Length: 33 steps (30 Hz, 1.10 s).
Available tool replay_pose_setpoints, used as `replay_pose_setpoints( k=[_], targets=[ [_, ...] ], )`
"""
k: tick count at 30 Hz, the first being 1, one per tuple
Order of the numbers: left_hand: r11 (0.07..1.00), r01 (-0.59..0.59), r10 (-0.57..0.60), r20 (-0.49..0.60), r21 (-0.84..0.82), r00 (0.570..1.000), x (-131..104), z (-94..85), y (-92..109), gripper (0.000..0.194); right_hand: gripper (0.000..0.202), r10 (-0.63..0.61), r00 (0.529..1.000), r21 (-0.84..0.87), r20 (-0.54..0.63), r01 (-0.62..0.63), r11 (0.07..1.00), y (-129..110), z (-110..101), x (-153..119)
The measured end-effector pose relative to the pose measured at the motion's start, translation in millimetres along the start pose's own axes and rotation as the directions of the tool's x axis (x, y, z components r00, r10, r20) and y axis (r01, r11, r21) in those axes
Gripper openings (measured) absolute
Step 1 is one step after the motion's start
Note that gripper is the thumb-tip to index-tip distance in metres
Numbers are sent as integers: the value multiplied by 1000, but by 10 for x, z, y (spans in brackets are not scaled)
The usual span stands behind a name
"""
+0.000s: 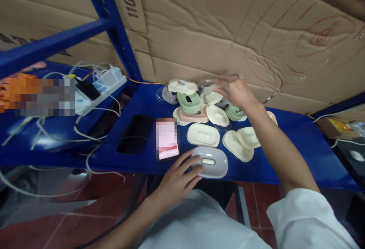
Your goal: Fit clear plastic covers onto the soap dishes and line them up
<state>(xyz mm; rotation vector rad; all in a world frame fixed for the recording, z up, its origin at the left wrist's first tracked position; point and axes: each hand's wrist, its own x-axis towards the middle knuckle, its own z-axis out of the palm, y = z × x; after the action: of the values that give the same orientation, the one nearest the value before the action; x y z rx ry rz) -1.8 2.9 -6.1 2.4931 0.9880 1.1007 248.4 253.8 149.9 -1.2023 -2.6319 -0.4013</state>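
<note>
My left hand (182, 175) rests with spread fingers on the left side of a pale grey oval dish (218, 165) at the table's front edge; its fingertips touch the dish. Behind that dish lies a cream dish (203, 135). My right hand (232, 89) reaches over the back of the pile, its fingers at a clear plastic piece (205, 85) above a cream piece (211, 97); whether they grip it is hard to make out. A green container (189, 102) and a cream lid (182, 86) stand left of it, over a peach piece (196, 115).
Left of the dishes lie a lit phone (168, 138) and a black phone (135, 134) on the blue table (308, 154). Cables and a power strip (110, 80) are farther left. Cardboard (199, 32) walls the back; a blue post (119, 47) rises behind.
</note>
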Motion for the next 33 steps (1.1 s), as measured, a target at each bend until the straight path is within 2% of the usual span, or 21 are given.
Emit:
replay_pose_setpoints(
  k=[4,7,9,11,15,17,21,23,30,33],
  targets=[
    [1000,29,-28,32,-10,999,-8,6,6,24,39,36,980,-13,-194,-39,999,-360,-19,-480],
    [996,78,-77,24,-46,997,-22,28,12,34,34,115,924,-4,-364,-125,992,-769,11,-1034],
    [987,138,-138,-7,-77,990,-27,43,14,46,34,106,879,24,-464,-107,994,-1078,40,-1409],
    [976,186,-191,-33,-111,981,-28,53,10,61,41,92,861,72,-501,-64,995,-1371,73,-1726],
    [971,191,-203,-79,-143,976,-28,60,-6,89,41,134,886,208,-444,-44,977,-1764,162,-2121],
    [975,179,-190,-75,-133,979,-30,58,-9,87,40,159,896,282,-414,-40,958,-1843,221,-2229],
    [977,188,-191,-28,-97,981,-44,59,7,65,40,141,929,386,-342,2,922,-1870,327,-2356],
    [974,202,-206,-27,-101,978,-55,63,19,61,38,124,942,409,-312,15,912,-1863,357,-2390],
    [969,222,-218,45,-108,975,-57,73,39,52,31,146,941,541,-306,46,839,-1794,414,-2457],
    [971,217,-213,44,-102,976,-39,67,27,46,32,129,949,543,-289,51,838,-1772,428,-2480]
  ],
)
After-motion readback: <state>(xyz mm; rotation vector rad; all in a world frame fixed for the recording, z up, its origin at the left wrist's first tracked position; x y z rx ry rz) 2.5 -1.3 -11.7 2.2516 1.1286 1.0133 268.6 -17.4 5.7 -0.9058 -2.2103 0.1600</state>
